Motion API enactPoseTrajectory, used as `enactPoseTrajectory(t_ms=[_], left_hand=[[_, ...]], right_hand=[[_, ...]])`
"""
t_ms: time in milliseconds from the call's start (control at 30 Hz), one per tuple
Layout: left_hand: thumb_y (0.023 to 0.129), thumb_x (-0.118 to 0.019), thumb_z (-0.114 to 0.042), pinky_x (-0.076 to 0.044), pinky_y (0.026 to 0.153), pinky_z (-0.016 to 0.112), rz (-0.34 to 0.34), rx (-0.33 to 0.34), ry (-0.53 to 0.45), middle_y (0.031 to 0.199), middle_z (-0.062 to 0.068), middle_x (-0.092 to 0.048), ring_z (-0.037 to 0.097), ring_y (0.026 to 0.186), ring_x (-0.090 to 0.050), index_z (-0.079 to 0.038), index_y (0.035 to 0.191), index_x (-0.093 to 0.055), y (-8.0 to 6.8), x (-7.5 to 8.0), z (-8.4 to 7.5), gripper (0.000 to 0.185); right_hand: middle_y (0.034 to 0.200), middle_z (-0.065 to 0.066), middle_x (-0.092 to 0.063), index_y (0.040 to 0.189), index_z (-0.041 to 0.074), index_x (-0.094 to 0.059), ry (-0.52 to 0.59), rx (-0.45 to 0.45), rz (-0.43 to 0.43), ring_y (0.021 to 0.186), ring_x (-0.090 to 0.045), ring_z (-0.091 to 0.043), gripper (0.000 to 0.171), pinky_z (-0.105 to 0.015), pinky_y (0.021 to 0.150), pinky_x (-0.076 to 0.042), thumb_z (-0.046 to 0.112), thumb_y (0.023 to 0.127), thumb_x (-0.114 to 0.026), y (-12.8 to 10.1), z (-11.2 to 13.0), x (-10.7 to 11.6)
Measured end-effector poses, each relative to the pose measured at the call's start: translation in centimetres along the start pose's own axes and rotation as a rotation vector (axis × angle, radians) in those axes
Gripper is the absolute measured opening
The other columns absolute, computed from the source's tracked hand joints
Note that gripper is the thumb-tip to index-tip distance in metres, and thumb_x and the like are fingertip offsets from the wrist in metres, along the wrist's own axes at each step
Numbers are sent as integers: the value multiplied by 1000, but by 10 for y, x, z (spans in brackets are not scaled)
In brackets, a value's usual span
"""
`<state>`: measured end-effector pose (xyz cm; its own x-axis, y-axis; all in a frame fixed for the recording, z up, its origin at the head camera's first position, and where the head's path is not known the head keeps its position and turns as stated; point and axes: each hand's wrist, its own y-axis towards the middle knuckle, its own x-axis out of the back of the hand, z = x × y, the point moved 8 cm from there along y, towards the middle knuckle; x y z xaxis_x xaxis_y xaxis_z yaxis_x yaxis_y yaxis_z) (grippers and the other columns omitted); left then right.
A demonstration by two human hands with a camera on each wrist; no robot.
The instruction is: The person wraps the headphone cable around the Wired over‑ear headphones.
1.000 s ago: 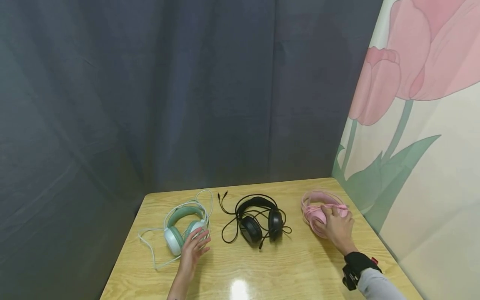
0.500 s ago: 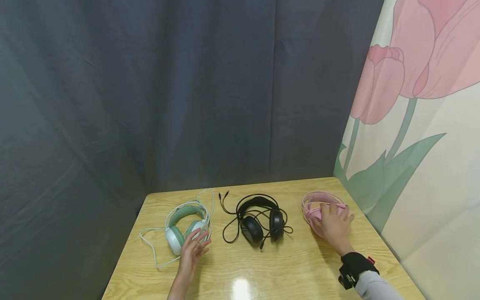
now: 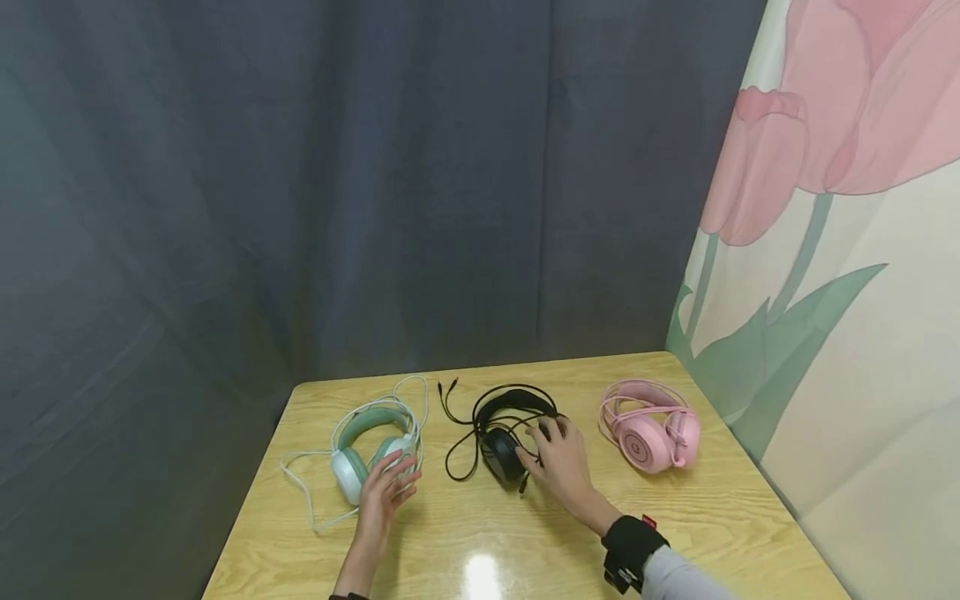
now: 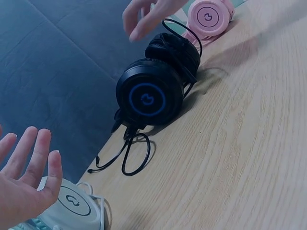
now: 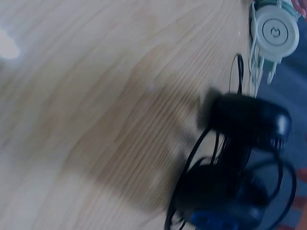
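Note:
Three headphones lie in a row in the head view: white-and-green headphones (image 3: 349, 477), black headphones (image 3: 501, 457) and pink headphones (image 3: 647, 443). My left hand (image 3: 379, 500) is over the near side of the white-and-green pair's right cup, its fingers spread and holding nothing. Over the black pair's right cup is my right hand (image 3: 562, 463), fingers loosely bent, hiding much of that cup. Seen from the left wrist, the right hand (image 4: 149, 15) hovers just above the black headphones (image 4: 149, 98) with nothing in its fingers.
The wooden table (image 3: 450, 533) backs onto a dark curtain (image 3: 420, 208); a tulip-printed wall hanging (image 3: 840, 350) runs along its right side. A white cable (image 3: 303, 492) loops left of the white-and-green pair. Black plugs and cable (image 3: 448, 400) trail behind the black pair.
My right hand has left the pink headphones and moved left to the black ones. The pink pair is now uncovered, in about the same spot. My left hand has barely moved.

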<state>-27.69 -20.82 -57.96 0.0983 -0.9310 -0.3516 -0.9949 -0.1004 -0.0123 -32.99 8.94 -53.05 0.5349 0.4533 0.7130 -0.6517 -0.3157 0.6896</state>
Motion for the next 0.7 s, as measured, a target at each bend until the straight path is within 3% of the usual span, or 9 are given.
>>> enactPoseTrajectory(t_ms=[167,267,400,600,700], left_hand=[[106,-40,-19,-51,93,39,19,-11,0,123,14,-64,31,111,-63,9,141,-36,0,0,-4,45],[106,-40,-20,-51,91,37,33,-29,9,128,21,-60,29,109,-64,9,139,-37,-1,0,-3,44],[106,-40,-20,-52,91,37,57,-56,3,126,20,-62,29,108,-65,10,139,-37,0,0,-3,44],[106,-40,-18,-52,90,38,44,-72,-6,122,17,-65,24,103,-67,10,138,-38,-1,3,-2,43],[106,-39,-17,-52,90,39,36,-66,1,122,17,-64,23,103,-67,9,138,-39,-1,4,-3,41]], right_hand=[[132,-21,-53,122,11,-66,-71,-91,201,123,-41,-56,57,-68,101,-32,55,85,-70,8,13,-31],[144,-20,-46,131,16,-62,-113,-116,287,131,-32,-59,66,-73,103,-24,63,84,-66,9,15,-47],[153,-18,-37,141,24,-55,-196,-139,377,135,-22,-62,76,-78,102,-17,71,82,-62,4,11,-63],[154,-20,-33,141,24,-55,-207,-200,425,132,-14,-69,80,-85,93,-17,73,79,-62,-1,8,-68],[153,-21,-35,140,22,-57,-189,-232,426,132,-12,-70,81,-85,88,-24,74,78,-63,-2,9,-67]])
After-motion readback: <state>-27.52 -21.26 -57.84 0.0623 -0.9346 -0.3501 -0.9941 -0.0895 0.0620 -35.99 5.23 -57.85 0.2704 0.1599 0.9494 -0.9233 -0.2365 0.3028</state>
